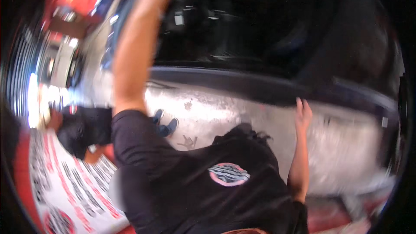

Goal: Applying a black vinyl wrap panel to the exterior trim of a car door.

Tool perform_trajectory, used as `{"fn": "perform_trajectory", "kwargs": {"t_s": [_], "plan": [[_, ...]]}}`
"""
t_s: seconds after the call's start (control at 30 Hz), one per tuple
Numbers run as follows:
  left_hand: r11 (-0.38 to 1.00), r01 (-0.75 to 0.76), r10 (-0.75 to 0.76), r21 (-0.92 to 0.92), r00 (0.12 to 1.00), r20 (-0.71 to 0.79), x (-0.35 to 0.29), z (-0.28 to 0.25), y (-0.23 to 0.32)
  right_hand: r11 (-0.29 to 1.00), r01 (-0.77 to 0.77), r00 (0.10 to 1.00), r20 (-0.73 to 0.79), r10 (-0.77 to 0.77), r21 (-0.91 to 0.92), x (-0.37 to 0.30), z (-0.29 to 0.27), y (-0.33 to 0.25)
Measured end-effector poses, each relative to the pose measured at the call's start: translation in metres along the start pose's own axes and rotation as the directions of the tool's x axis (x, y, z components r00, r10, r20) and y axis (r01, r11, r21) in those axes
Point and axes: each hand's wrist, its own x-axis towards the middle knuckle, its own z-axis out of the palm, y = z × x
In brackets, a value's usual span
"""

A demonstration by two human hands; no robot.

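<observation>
A pale grey floor (212, 117) spreads out with a glossy, mottled surface, light glaring off the part along its far edge, left of its middle. Blue shoes (173, 125) stand on it toward the left. Just nearer its near edge are dark, scratch-like marks (188, 142). A small dark patch (187, 104), flat or raised I cannot tell, sits nearer the far edge. The right end is blurred.

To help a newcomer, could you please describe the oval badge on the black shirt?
From the dark vehicle filling the top, go down across the pale floor to the black shirt at lower middle. On it is an oval badge, set apart from the black around it by its pink rim and white band.
</observation>
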Motion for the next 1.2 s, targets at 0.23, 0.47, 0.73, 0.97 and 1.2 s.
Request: {"fn": "perform_trajectory", "kwargs": {"t_s": [0.23, 0.47, 0.73, 0.97, 1.2], "plan": [[0.978, 0.026, -0.118, -0.209, 0.891, -0.438, -0.023, 0.015, 0.022, 0.992, 0.121, 0.992, 0.039, -0.120, -0.031, 0.024, -0.019, 0.009], [0.958, 0.009, -0.174, -0.286, 0.811, -0.559, -0.013, 0.061, 0.022, 0.997, -0.063, 0.992, 0.110, 0.059, 0.035, 0.014, -0.026, -0.006], [0.954, -0.004, -0.176, -0.299, 0.801, -0.572, -0.003, 0.063, 0.020, 0.993, -0.112, 0.972, 0.206, 0.117, -0.037, 0.022, -0.036, -0.039], [0.963, 0.022, -0.161, -0.269, 0.849, -0.504, -0.006, 0.064, 0.022, 0.974, 0.226, 0.947, 0.242, -0.213, -0.025, 0.072, -0.067, -0.075], [0.963, 0.097, -0.209, -0.253, 0.862, -0.462, -0.019, 0.037, 0.022, 0.894, 0.444, 0.855, 0.268, -0.444, 0.064, 0.129, -0.108, -0.129]]}}
